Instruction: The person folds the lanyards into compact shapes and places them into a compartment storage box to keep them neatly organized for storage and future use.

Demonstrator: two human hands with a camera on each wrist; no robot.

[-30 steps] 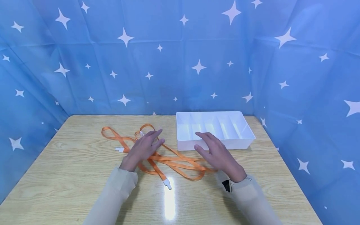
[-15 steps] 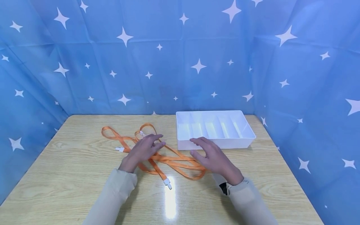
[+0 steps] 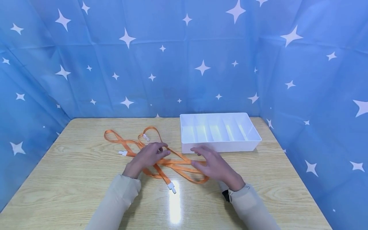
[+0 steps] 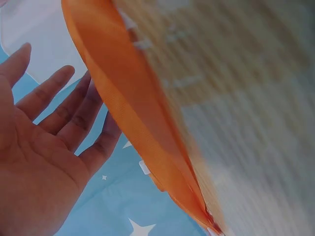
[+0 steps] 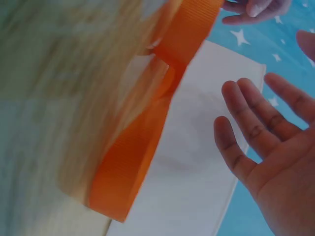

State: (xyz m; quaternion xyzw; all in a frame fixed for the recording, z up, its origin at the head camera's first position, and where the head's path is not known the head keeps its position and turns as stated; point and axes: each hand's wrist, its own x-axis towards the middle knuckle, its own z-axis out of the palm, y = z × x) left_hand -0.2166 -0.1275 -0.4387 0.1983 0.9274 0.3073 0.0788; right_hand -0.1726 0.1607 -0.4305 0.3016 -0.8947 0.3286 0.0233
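Observation:
Flat orange lanyards [image 3: 179,166] with white plastic clips [image 3: 171,187] lie in a loose tangle on the wooden table. My left hand [image 3: 148,155] hovers over the middle of the tangle, its relaxed fingers pointing right and holding nothing. In the left wrist view, the left hand's fingertips [image 4: 64,73] overlap an orange strap [image 4: 128,108]. My right hand [image 3: 212,163] is over the right end of the loops, fingers slightly bent and no strap between them. The right wrist view shows that hand [image 5: 280,147] spread, apart from the orange strap [image 5: 147,142].
Behind the right hand stands a white box [image 3: 221,147] with several slanted compartments. The wooden table [image 3: 72,179] reaches back to a blue curtain [image 3: 161,80] with white stars, which also hangs along both sides.
My right hand has moved left and slightly toward me, from the box front to over the loops. The left hand has dipped a little. The lanyards and box stay put.

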